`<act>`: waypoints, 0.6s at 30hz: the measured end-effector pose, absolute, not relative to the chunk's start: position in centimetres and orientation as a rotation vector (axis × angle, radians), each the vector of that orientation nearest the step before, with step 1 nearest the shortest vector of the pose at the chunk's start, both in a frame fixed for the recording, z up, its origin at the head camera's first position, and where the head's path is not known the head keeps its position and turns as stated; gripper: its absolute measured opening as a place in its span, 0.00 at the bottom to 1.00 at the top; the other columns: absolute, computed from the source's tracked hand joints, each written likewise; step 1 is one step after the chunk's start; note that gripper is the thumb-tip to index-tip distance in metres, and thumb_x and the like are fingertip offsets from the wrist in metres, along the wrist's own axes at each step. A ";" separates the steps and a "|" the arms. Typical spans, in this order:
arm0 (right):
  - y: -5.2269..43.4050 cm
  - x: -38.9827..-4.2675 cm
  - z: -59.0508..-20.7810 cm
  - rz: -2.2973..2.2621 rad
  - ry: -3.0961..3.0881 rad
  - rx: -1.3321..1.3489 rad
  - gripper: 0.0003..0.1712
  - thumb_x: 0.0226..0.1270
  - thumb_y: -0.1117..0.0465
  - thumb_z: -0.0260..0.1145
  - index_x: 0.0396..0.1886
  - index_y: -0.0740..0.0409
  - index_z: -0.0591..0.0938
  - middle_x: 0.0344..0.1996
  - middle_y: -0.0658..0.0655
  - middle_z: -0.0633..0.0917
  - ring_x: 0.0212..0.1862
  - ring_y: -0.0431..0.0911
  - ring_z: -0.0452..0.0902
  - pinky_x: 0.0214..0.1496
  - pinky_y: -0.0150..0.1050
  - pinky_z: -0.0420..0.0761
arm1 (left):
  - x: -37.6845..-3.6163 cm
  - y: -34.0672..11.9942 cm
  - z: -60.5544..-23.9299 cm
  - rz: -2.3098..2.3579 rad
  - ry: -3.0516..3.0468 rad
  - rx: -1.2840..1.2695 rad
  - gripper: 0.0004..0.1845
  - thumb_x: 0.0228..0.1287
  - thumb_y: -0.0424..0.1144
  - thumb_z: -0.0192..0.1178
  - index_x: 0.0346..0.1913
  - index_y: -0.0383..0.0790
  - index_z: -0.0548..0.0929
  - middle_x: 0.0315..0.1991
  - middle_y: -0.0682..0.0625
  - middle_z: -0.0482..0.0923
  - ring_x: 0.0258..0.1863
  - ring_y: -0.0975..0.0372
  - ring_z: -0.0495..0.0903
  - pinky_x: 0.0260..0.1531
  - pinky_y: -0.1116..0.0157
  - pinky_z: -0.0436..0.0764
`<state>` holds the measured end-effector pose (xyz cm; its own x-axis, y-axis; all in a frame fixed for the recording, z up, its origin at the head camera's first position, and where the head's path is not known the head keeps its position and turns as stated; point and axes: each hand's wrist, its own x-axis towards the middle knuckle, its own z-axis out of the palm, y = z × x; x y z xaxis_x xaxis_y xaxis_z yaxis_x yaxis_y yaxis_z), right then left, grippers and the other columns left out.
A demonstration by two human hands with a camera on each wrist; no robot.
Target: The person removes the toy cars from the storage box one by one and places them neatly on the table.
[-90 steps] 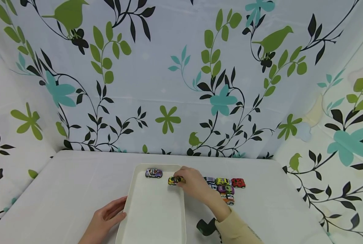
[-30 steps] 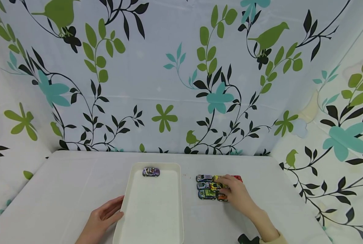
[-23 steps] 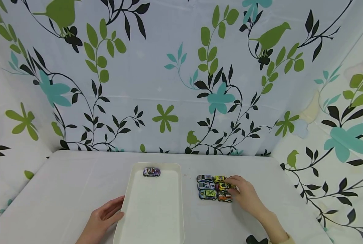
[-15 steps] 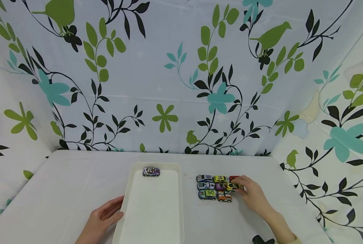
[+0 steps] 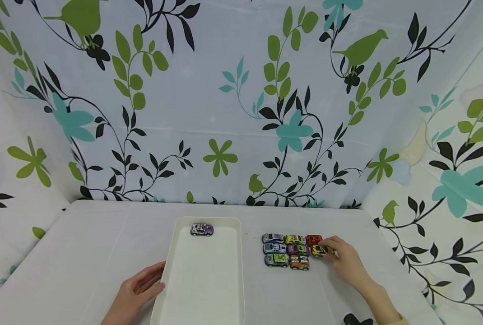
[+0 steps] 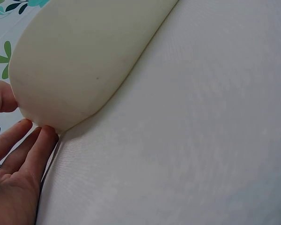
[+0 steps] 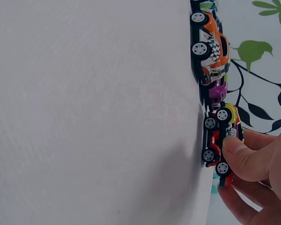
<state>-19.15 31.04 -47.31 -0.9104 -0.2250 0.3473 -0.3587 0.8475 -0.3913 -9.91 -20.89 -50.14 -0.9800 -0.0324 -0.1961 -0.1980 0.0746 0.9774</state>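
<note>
R hand [image 5: 344, 264] pinches yellow car [image 5: 318, 250], set on table [image 5: 83, 253] at R end of car cluster's [image 5: 286, 250] mid row, just below red car [image 5: 313, 239]. L hand [image 5: 137, 293], fingers relaxed and straight, rests vs tray's [image 5: 166, 280] L rim. Only purple car [image 5: 202, 229] sits in tray, far end. Judged: early; seven cars outside the tray.

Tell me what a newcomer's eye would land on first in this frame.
Probably the tight cluster of toy cars on the white table, right of the tray, with the right hand pinching a yellow car at its right edge. Next, the cream tray holding one purple car at its far end, the left hand resting against its left rim.
</note>
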 end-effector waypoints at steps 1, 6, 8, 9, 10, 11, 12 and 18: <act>31.1 -19.2 -47.4 0.663 -2.736 0.439 0.17 0.54 0.76 0.73 0.44 0.60 0.87 0.43 0.55 0.85 0.48 0.55 0.83 0.50 0.54 0.83 | -9.9 -20.9 -50.1 2.045 2.207 -0.245 0.33 0.65 0.38 0.67 0.71 0.36 0.70 0.69 0.39 0.71 0.53 0.79 0.78 0.50 0.76 0.79; 31.1 -19.4 -47.8 0.677 -2.769 0.411 0.17 0.54 0.76 0.73 0.42 0.59 0.87 0.42 0.54 0.85 0.46 0.53 0.83 0.48 0.51 0.84 | -9.9 -20.9 -50.1 2.042 2.211 -0.250 0.34 0.64 0.38 0.68 0.71 0.36 0.70 0.69 0.40 0.71 0.53 0.78 0.78 0.50 0.76 0.79; 31.1 -19.5 -47.8 0.689 -2.788 0.398 0.16 0.55 0.76 0.72 0.42 0.58 0.87 0.42 0.54 0.85 0.46 0.52 0.82 0.48 0.51 0.84 | -9.9 -20.9 -50.1 2.035 2.214 -0.247 0.34 0.64 0.39 0.68 0.71 0.36 0.70 0.69 0.40 0.71 0.53 0.79 0.78 0.51 0.76 0.79; 31.1 -19.5 -47.9 0.692 -2.798 0.390 0.16 0.55 0.76 0.72 0.43 0.58 0.87 0.42 0.54 0.84 0.46 0.51 0.82 0.48 0.50 0.84 | -9.9 -20.9 -50.2 2.032 2.212 -0.253 0.34 0.64 0.39 0.68 0.72 0.36 0.70 0.70 0.40 0.70 0.53 0.79 0.78 0.52 0.75 0.80; 31.1 -19.6 -47.9 0.695 -2.807 0.385 0.16 0.56 0.76 0.72 0.43 0.58 0.87 0.42 0.54 0.84 0.46 0.51 0.82 0.48 0.50 0.84 | -9.9 -20.9 -50.2 2.028 2.213 -0.262 0.35 0.63 0.40 0.68 0.71 0.36 0.70 0.70 0.40 0.70 0.53 0.78 0.78 0.52 0.74 0.80; 31.1 -19.6 -48.0 0.699 -2.813 0.379 0.16 0.56 0.76 0.72 0.44 0.58 0.87 0.42 0.53 0.84 0.46 0.50 0.82 0.48 0.49 0.84 | -9.9 -20.9 -50.2 2.024 2.216 -0.261 0.35 0.64 0.40 0.68 0.72 0.36 0.70 0.70 0.40 0.70 0.54 0.77 0.79 0.53 0.72 0.80; 31.1 -19.6 -48.0 0.701 -2.818 0.376 0.16 0.56 0.76 0.72 0.44 0.58 0.87 0.42 0.53 0.84 0.46 0.50 0.81 0.48 0.49 0.84 | -10.0 -20.9 -50.2 2.018 2.219 -0.262 0.35 0.64 0.41 0.68 0.72 0.36 0.69 0.70 0.39 0.70 0.55 0.76 0.79 0.54 0.72 0.81; 31.3 -19.7 -48.1 0.691 -2.823 0.376 0.17 0.56 0.76 0.72 0.44 0.58 0.87 0.42 0.54 0.83 0.47 0.51 0.81 0.50 0.51 0.83 | -10.1 -20.9 -50.1 2.001 2.225 -0.272 0.34 0.64 0.41 0.68 0.71 0.38 0.70 0.70 0.40 0.70 0.57 0.73 0.79 0.53 0.71 0.81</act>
